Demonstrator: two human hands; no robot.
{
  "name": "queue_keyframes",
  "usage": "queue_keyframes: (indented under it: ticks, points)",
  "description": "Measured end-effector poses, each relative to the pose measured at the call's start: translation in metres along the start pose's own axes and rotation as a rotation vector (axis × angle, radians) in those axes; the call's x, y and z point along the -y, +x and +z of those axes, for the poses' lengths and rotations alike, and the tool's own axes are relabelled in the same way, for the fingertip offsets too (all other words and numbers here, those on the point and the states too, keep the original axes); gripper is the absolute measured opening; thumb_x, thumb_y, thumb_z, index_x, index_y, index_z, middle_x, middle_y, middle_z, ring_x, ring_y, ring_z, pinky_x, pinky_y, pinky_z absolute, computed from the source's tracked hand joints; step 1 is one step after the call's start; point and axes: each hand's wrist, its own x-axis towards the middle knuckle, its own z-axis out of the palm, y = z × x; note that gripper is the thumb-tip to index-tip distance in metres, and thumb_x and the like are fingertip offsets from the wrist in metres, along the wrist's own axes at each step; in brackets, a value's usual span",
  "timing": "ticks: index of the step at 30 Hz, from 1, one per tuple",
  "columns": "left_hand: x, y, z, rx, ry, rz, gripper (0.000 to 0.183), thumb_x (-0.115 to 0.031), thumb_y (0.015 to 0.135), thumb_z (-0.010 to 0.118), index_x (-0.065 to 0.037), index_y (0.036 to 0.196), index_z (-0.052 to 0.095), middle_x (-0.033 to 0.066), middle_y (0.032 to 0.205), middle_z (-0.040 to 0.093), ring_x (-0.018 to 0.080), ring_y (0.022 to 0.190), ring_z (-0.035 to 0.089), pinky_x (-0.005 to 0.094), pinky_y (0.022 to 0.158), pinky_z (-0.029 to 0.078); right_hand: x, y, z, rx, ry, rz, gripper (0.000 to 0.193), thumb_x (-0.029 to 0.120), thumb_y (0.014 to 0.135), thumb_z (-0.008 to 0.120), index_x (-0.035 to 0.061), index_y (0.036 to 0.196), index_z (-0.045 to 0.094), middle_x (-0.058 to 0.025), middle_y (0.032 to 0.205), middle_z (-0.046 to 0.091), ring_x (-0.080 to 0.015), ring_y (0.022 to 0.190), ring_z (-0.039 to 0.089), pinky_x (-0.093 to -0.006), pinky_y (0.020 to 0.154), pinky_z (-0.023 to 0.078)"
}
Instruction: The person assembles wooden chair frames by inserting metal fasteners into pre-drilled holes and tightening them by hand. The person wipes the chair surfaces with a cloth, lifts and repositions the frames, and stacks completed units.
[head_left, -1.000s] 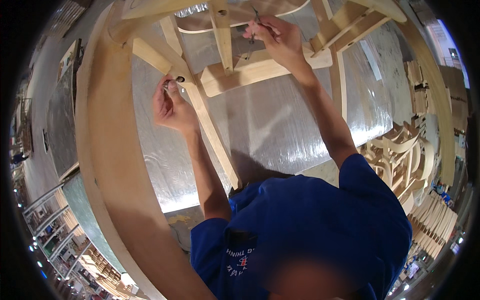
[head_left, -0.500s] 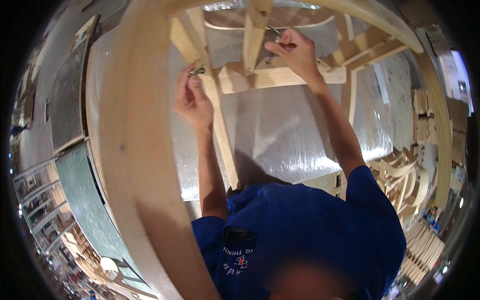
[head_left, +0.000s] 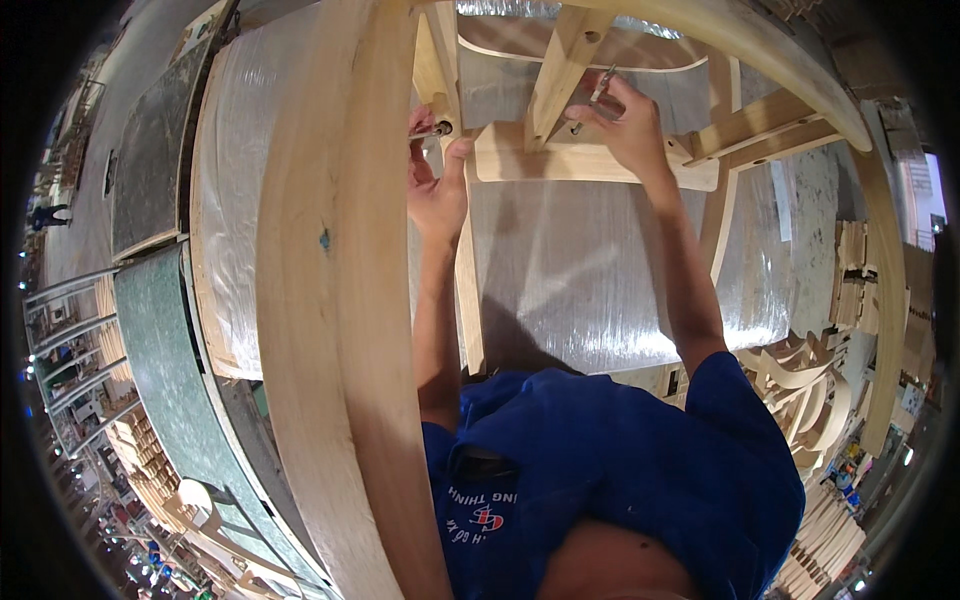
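A pale wooden chair frame surrounds my arms, its wide curved rail close on the left. My left hand is beside an upright post of the frame, fingers closed on a small shiny metal fitting with a round end. Part of those fingers is hidden behind the near rail. My right hand is above a wooden crosspiece, pinching a slim metal piece whose exact kind I cannot make out. Below its fingers, a small dark metal part shows at the crosspiece.
Beneath the frame lies a work surface covered in clear plastic film. A green-topped table stands at the left. Curved wooden parts and stacked wooden strips are at the right.
The view has shifted, so the frame appears farther right. My left hand has brought the metal fitting up against the post. The metal piece in my right hand now points more upright.
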Motion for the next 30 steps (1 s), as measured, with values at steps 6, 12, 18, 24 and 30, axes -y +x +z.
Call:
queue_keyframes:
  ticks: [6, 12, 18, 24, 30]
  points:
    - [-0.006, -0.002, -0.004, 0.108, 0.109, -0.196, 0.019, -0.004, 0.092, 0.054, 0.008, 0.106, 0.061, 0.0097, 0.098, 0.066, 0.0141, 0.09, 0.06, 0.0271, 0.083, 0.047, -0.006, -0.01, 0.003, -0.092, -0.021, 0.125, 0.031, 0.017, 0.071, 0.079, 0.0004, 0.061, 0.055, -0.0038, 0.052, 0.055, -0.0104, 0.048, 0.052, -0.0231, 0.05, 0.044]
    - [-0.004, 0.001, -0.007, 0.101, 0.055, -0.152, 0.019, -0.002, 0.093, 0.05, 0.009, 0.103, 0.062, 0.0097, 0.095, 0.066, 0.014, 0.091, 0.06, 0.0273, 0.085, 0.046, -0.007, -0.009, 0.021, -0.255, -0.166, 0.041, 0.04, 0.01, 0.07, 0.078, 0.0013, 0.053, 0.044, -0.0035, 0.046, 0.047, -0.0112, 0.041, 0.035, -0.024, 0.042, 0.033]
    - [0.001, 0.005, -0.014, 0.193, 0.186, -0.091, 0.018, 0.002, 0.092, 0.048, 0.009, 0.101, 0.062, 0.0094, 0.091, 0.066, 0.0139, 0.09, 0.061, 0.0262, 0.086, 0.046, 0.001, -0.01, 0.017, -0.336, -0.155, 0.069, 0.043, 0.016, 0.072, 0.077, 0.003, 0.049, 0.043, -0.0034, 0.041, 0.044, -0.0104, 0.038, 0.036, -0.0249, 0.042, 0.032]
    - [-0.009, 0.008, -0.014, 0.131, 0.117, -0.251, 0.012, 0.004, 0.087, 0.057, 0.008, 0.096, 0.063, 0.0102, 0.089, 0.067, 0.0138, 0.088, 0.061, 0.0258, 0.084, 0.047, 0.048, 0.035, -0.024, -0.369, -0.148, 0.178, 0.039, 0.022, 0.072, 0.08, 0.0014, 0.05, 0.055, -0.0004, 0.043, 0.052, -0.0056, 0.042, 0.048, -0.0208, 0.042, 0.038]
    - [0.0, 0.011, -0.012, 0.041, 0.024, -0.105, 0.016, 0.011, 0.075, 0.069, 0.005, 0.086, 0.06, 0.0119, 0.093, 0.063, 0.0164, 0.084, 0.061, 0.0282, 0.081, 0.051, 0.036, 0.018, -0.016, -0.294, 0.071, 0.314, 0.04, 0.019, 0.074, 0.076, 0.0048, 0.049, 0.049, -0.001, 0.045, 0.052, -0.0066, 0.043, 0.053, -0.023, 0.04, 0.043]
